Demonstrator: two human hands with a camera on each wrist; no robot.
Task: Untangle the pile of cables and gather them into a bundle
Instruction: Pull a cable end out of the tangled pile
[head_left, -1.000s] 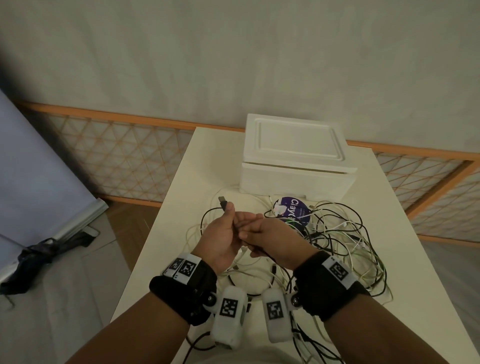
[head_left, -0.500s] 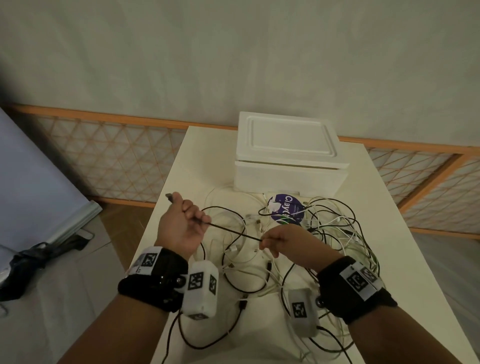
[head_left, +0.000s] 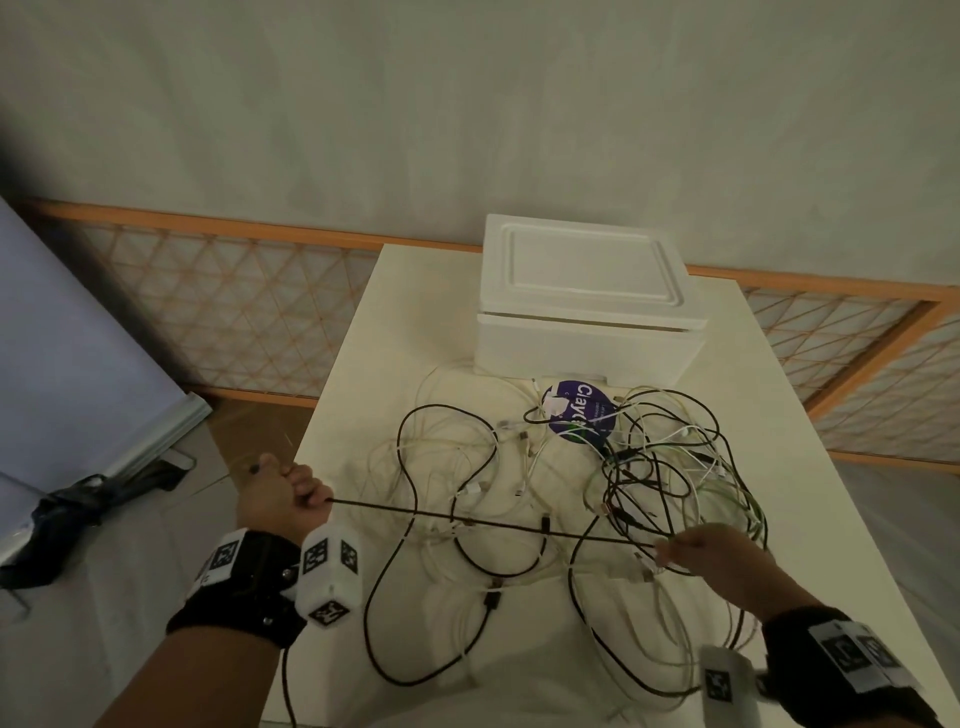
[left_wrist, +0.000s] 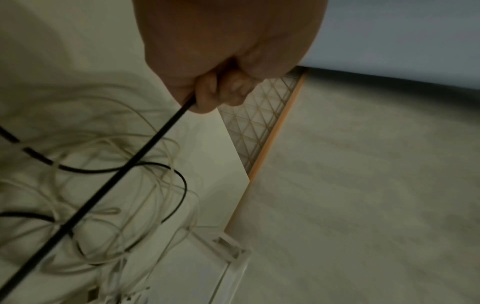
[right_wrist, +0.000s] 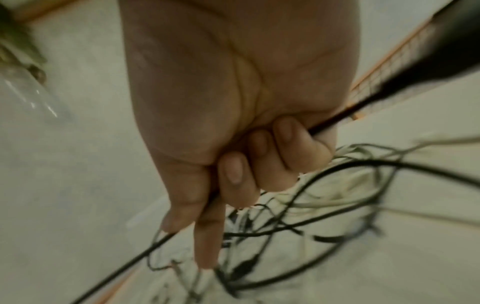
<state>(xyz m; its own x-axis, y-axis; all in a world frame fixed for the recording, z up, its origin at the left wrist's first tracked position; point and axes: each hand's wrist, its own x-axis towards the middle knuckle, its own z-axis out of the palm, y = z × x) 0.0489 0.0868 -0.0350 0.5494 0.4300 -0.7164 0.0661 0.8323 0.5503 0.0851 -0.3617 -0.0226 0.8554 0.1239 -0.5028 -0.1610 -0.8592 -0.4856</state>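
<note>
Stretching a black cable (head_left: 493, 525) taut between two hands, a person stands at a white table (head_left: 358, 364) strewn with tangled leads. The left hand (head_left: 283, 501), held at the table's left edge, is clenched in a fist around the cable, whose plug end pokes out past the thumb; the right hand (head_left: 711, 558), well apart from it on the right side, pinches the same cable between thumb and fingers — the right wrist view shows the fingers (right_wrist: 293, 144) curled round it. The line runs straight across, above the pile of cables (head_left: 571, 493), a loose heap of black and white loops that lies spread over the middle and right of the tabletop, thickest on the right. Behind the heap sits a white foam box (head_left: 587, 312) with its lid on, and a round purple label (head_left: 579, 415) lies just in front of it, partly under the wires. Both wrists wear black straps with white marker blocks.
</note>
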